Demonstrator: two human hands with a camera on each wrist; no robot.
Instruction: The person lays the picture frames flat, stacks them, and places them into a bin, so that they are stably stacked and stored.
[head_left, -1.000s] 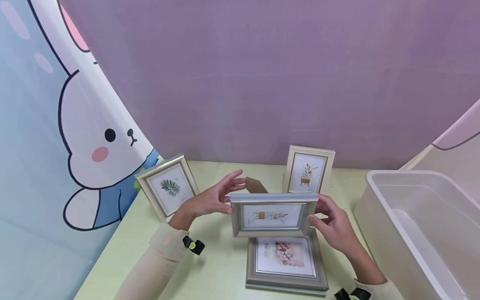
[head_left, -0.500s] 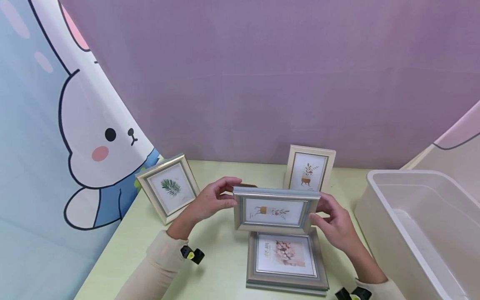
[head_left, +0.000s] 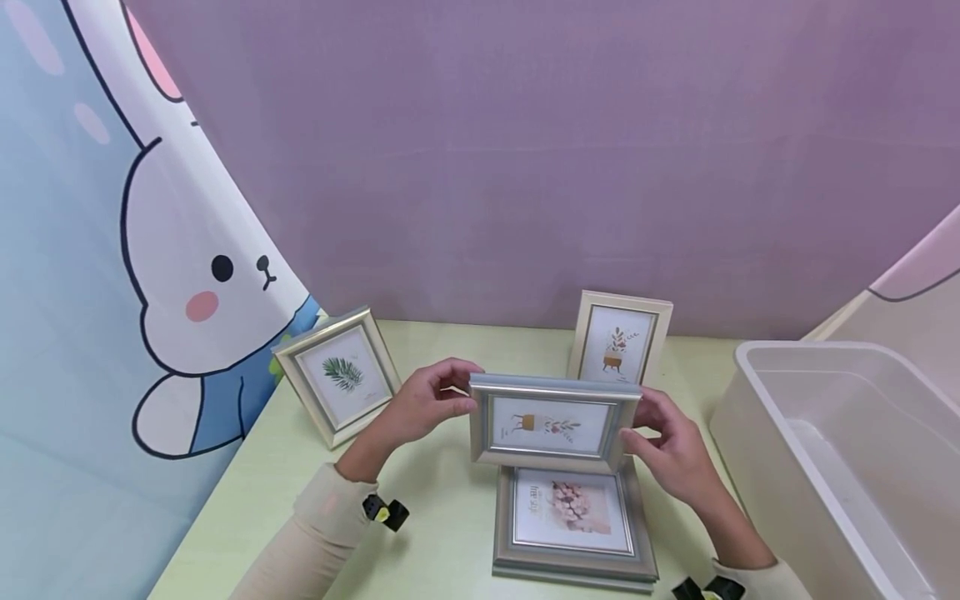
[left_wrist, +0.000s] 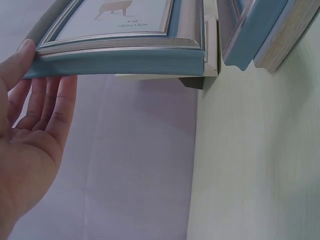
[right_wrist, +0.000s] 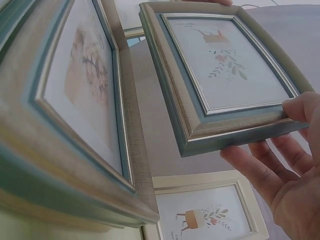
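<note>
Raised slightly and shifted a little toward three o'clock since a second ago is the beige-and-blue rectangular picture frame (head_left: 551, 423) with the plant-pot print. Nearest, at six o'clock from it, a larger beige-and-blue moulded frame (head_left: 572, 512) with a pink flower print is laid flat. Above that, turned on its long side, the plant-pot frame is pinched at nine o'clock by the left hand (head_left: 431, 406) and at three o'clock by the right hand (head_left: 671, 454), thumbs in front, fingers behind. It is judged stiff, fairly light and perhaps slippery, its pane fragile if glass; it is best gripped by the short ends. Farther off, a gold-and-cream frame (head_left: 345, 379) with a green leaf print is propped between nine and ten o'clock, and a slim cream frame (head_left: 619, 337) at one o'clock.
</note>
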